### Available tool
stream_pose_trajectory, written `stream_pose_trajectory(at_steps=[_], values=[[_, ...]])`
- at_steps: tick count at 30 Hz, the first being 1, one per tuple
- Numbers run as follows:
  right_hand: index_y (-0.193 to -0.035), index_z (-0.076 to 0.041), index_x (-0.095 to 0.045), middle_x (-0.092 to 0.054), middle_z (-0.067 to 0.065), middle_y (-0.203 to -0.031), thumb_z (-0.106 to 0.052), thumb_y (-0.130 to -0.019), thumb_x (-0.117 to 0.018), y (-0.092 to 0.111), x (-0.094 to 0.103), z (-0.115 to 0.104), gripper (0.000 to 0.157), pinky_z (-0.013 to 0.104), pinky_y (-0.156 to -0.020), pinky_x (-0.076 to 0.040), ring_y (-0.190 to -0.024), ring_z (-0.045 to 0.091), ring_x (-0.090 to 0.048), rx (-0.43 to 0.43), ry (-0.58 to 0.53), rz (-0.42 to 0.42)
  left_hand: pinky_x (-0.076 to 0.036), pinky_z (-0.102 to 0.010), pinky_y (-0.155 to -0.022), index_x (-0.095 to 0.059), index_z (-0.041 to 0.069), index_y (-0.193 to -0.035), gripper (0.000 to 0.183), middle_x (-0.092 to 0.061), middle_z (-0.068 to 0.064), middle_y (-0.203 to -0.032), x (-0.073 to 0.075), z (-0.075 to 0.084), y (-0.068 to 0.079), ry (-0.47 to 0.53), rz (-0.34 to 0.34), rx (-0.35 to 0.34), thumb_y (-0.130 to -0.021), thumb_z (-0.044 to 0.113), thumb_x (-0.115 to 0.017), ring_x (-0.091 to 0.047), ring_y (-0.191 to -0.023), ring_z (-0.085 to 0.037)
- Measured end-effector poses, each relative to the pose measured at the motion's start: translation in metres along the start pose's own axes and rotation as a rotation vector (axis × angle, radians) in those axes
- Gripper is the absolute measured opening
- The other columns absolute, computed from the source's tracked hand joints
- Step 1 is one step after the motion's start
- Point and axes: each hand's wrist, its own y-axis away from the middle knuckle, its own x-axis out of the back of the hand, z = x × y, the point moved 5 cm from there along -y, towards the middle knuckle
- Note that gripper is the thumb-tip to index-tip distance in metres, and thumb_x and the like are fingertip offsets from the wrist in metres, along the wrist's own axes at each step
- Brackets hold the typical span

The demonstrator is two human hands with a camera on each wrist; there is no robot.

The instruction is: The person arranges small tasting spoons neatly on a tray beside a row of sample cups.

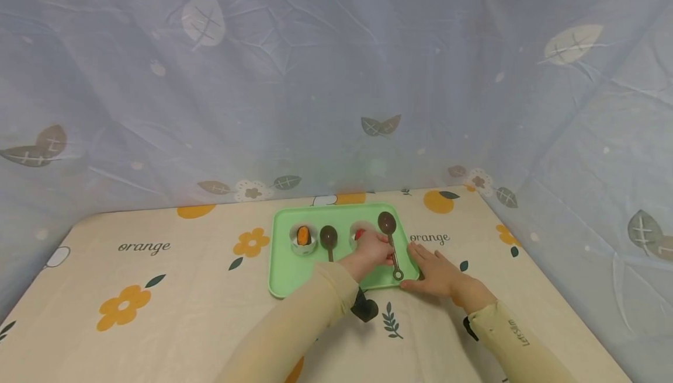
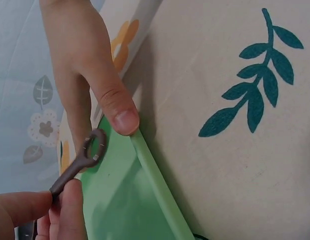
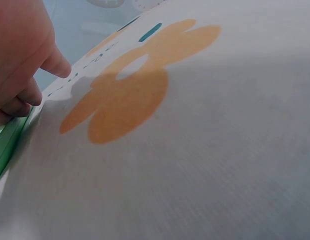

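My left hand (image 1: 372, 249) pinches the handle of a brown spoon (image 1: 387, 223) at the right side of a green tray (image 1: 328, 278). In the left wrist view, the spoon's ringed handle end (image 2: 90, 152) juts beyond the fingertips (image 2: 42, 204). My right hand (image 1: 437, 272) rests at the tray's right edge with its fingers extended, and its thumb (image 2: 126, 120) touches the rim. A small white cup (image 1: 355, 230) holding something red is partly covered by my left hand. Another brown spoon (image 1: 328, 236) lies left of that cup, its handle partly hidden by my arm.
On the tray's left stands a second white cup (image 1: 303, 249) with an orange-and-dark piece (image 1: 303, 235) in it. A cream cloth (image 1: 184, 289) with flower and fruit prints covers the table. Grey-blue patterned curtains (image 1: 315, 79) hang behind and at the sides.
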Motion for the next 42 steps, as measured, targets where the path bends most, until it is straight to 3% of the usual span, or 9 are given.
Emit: stream_pose_trajectory(at_steps=[7, 11, 18, 25, 30, 37, 42], values=[[-0.148, 0.000, -0.018, -0.018, 0.020, -0.154, -0.061, -0.083, -0.054, -0.001, 0.000, -0.001, 0.096, 0.056, -0.116, -0.013, -0.142, 0.036, -0.020, -0.007, 0.008, -0.015, -0.057, -0.025, -0.056, -0.056, -0.007, -0.101, 0.016, -0.062, -0.016, -0.085, -0.003, -0.002, -0.003, -0.066, 0.015, -0.034, -0.085, -0.006, -0.057, -0.066, -0.064, -0.020], [-0.148, 0.000, -0.018, -0.017, 0.020, -0.154, -0.061, -0.084, -0.055, 0.000, 0.000, 0.000, 0.096, 0.056, -0.116, -0.013, -0.142, 0.035, -0.019, -0.008, 0.011, -0.017, -0.055, -0.023, -0.053, -0.057, -0.006, -0.097, 0.014, -0.061, -0.013, -0.079, -0.004, -0.002, 0.000, -0.101, 0.030, -0.045, -0.083, -0.007, -0.057, -0.062, -0.058, -0.016], [-0.148, 0.001, -0.018, -0.018, 0.020, -0.154, -0.060, -0.084, -0.055, -0.001, 0.000, 0.001, 0.095, 0.057, -0.115, -0.015, -0.142, 0.036, -0.020, 0.003, 0.019, -0.006, -0.050, -0.018, -0.047, -0.061, -0.005, -0.092, 0.014, -0.062, -0.011, -0.070, -0.004, 0.000, 0.003, -0.197, 0.078, -0.084, -0.078, -0.008, -0.059, -0.055, -0.051, -0.011], [-0.148, 0.001, -0.018, -0.018, 0.021, -0.154, -0.061, -0.084, -0.054, -0.001, -0.001, 0.001, 0.095, 0.058, -0.115, -0.014, -0.142, 0.037, -0.019, 0.008, 0.014, 0.000, -0.038, -0.014, -0.046, -0.068, -0.002, -0.081, 0.010, -0.059, -0.005, -0.057, -0.005, -0.004, 0.004, -0.344, 0.062, -0.127, -0.082, 0.001, -0.058, -0.050, -0.050, -0.008], [-0.147, 0.003, -0.019, -0.018, 0.022, -0.153, -0.062, -0.083, -0.054, 0.000, -0.001, 0.002, 0.098, 0.058, -0.115, -0.014, -0.141, 0.038, -0.020, 0.016, 0.003, 0.008, -0.032, -0.013, -0.043, -0.066, -0.002, -0.067, 0.017, -0.049, 0.001, -0.046, -0.005, -0.008, 0.004, -0.354, 0.054, -0.125, -0.081, 0.001, -0.057, -0.044, -0.044, -0.007], [-0.148, -0.002, -0.017, -0.016, 0.017, -0.155, -0.063, -0.083, -0.053, -0.002, -0.004, 0.005, 0.096, 0.055, -0.116, -0.012, -0.143, 0.033, -0.017, -0.003, 0.012, -0.002, -0.036, -0.013, -0.043, -0.067, -0.002, -0.070, 0.016, -0.048, 0.002, -0.047, -0.007, -0.012, 0.004, -0.334, 0.034, -0.088, -0.084, 0.002, -0.059, -0.046, -0.044, -0.006], [-0.148, -0.001, -0.016, -0.016, 0.018, -0.155, -0.061, -0.083, -0.054, -0.002, -0.003, 0.004, 0.096, 0.056, -0.116, -0.013, -0.143, 0.034, -0.017, -0.002, -0.005, -0.007, -0.033, -0.013, -0.041, -0.065, -0.002, -0.063, 0.021, -0.045, 0.003, -0.043, -0.006, -0.015, 0.002, -0.335, 0.032, -0.091, -0.083, -0.001, -0.058, -0.043, -0.040, -0.005]])
